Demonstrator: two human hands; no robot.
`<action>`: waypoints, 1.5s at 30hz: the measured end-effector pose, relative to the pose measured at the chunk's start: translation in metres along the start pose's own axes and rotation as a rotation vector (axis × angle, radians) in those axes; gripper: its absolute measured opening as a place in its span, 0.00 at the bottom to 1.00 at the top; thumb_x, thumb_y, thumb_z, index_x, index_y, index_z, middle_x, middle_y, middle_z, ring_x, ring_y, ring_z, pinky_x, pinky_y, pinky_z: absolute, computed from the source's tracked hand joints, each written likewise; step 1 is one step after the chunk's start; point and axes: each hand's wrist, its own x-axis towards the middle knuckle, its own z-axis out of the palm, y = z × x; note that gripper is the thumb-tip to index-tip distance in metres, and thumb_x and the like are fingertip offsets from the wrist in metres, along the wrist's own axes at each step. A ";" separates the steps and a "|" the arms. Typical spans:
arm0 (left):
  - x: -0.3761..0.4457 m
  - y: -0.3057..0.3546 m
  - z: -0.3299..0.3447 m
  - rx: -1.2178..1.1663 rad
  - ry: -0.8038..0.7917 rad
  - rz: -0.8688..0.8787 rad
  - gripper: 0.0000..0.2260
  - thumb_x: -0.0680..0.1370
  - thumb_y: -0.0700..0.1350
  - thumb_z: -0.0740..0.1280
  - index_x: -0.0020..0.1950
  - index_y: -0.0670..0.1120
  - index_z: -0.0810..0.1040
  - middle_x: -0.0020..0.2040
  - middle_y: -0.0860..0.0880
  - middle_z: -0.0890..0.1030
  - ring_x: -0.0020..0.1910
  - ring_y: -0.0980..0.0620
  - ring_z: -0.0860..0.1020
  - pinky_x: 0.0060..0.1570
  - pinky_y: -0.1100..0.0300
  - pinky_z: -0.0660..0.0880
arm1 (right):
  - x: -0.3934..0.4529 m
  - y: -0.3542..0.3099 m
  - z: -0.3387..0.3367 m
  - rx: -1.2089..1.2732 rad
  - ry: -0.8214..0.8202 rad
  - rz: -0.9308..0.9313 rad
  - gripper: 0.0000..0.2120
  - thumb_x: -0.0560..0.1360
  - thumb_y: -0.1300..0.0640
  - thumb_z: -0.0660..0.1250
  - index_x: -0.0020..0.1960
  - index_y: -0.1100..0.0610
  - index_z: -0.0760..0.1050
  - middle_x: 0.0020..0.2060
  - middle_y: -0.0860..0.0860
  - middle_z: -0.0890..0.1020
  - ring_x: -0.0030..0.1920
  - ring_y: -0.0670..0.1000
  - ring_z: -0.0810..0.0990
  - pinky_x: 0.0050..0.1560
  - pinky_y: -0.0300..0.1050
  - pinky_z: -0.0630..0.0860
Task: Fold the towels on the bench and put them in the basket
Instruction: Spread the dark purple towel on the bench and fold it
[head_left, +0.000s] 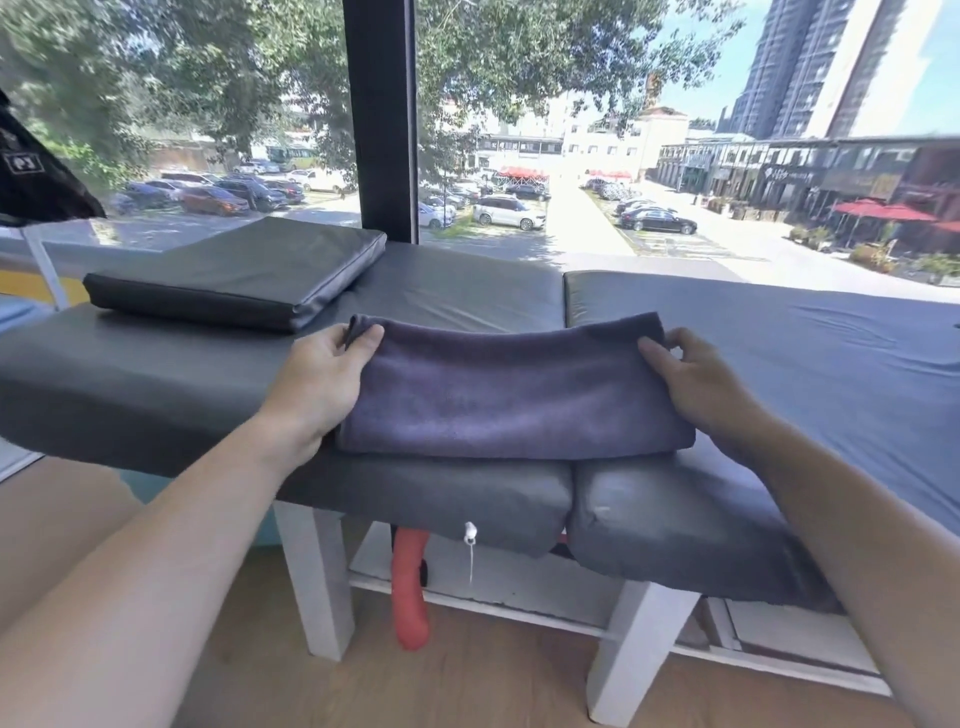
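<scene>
Purple folded terry towel on grey padded bench, near edge.
Left hand and right hand pinching its far corners, fingers closed on cloth.

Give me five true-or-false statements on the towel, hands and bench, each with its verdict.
1. Both hands grip the towel by its far corners. True: left hand, right hand.
2. The towel is white. False: it is purple-grey.
3. The towel lies on the bench, across the seam between two cushions. True.
4. The basket stands on the bench beside the towel. False: no basket is in view.
5. A spare dark pad lies on the right end of the bench. False: it lies at the left, far side.
</scene>
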 end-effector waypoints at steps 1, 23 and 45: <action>0.010 0.000 0.003 0.017 -0.020 -0.039 0.12 0.82 0.53 0.66 0.49 0.45 0.82 0.48 0.49 0.86 0.47 0.50 0.81 0.55 0.50 0.77 | 0.011 0.002 0.003 -0.019 -0.015 0.022 0.09 0.81 0.44 0.64 0.50 0.49 0.76 0.49 0.51 0.83 0.51 0.55 0.82 0.54 0.56 0.80; 0.053 0.012 0.021 0.642 -0.222 -0.197 0.19 0.69 0.62 0.76 0.43 0.46 0.84 0.43 0.50 0.86 0.42 0.51 0.82 0.41 0.58 0.76 | 0.035 0.002 0.012 -0.364 -0.160 0.212 0.23 0.69 0.37 0.75 0.40 0.59 0.83 0.40 0.55 0.85 0.40 0.53 0.82 0.42 0.46 0.75; -0.022 0.006 -0.020 0.311 -0.178 0.313 0.15 0.73 0.28 0.65 0.37 0.49 0.76 0.43 0.59 0.86 0.47 0.58 0.83 0.56 0.60 0.75 | -0.011 0.014 -0.077 -0.290 -0.378 -0.258 0.25 0.67 0.84 0.54 0.36 0.55 0.76 0.42 0.44 0.88 0.53 0.42 0.85 0.62 0.57 0.77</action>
